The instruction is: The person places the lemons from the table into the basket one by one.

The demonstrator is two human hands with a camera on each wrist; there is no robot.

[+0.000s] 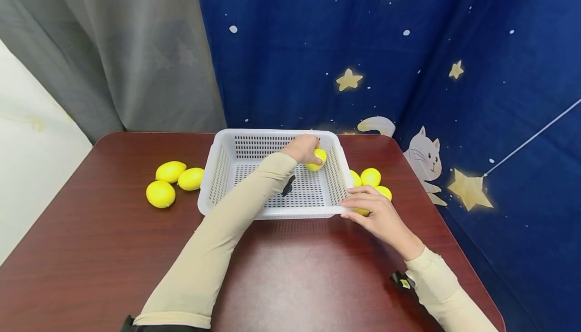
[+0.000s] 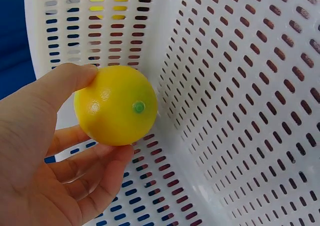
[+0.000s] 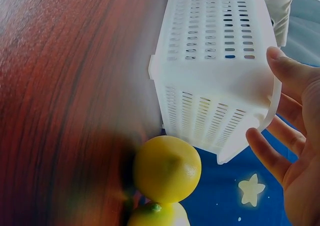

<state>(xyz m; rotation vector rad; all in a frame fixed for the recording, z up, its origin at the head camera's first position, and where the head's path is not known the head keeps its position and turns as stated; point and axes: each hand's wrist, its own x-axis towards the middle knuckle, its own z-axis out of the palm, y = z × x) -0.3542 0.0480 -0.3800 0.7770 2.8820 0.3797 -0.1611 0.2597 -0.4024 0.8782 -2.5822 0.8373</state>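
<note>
Left hand [image 1: 303,148] reaches into the far right corner of the white basket [image 1: 218,170], thumb and curled fingers [image 2: 95,171] grasping a yellow lemon [image 2: 116,105] just above the perforated floor. Right hand [image 1: 376,213], fingers extended, rests against the basket's near right corner, beside lemons on the table [image 1: 113,251].

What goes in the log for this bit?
left hand: holds lemon inside basket | right hand: touches basket corner | loose lemons: on table

Dark red wooden table [image 1: 104,251], blue star-and-cat curtain [image 1: 454,69] behind, grey curtain [image 1: 113,49] left, pale wall [image 1: 27,170]
</note>
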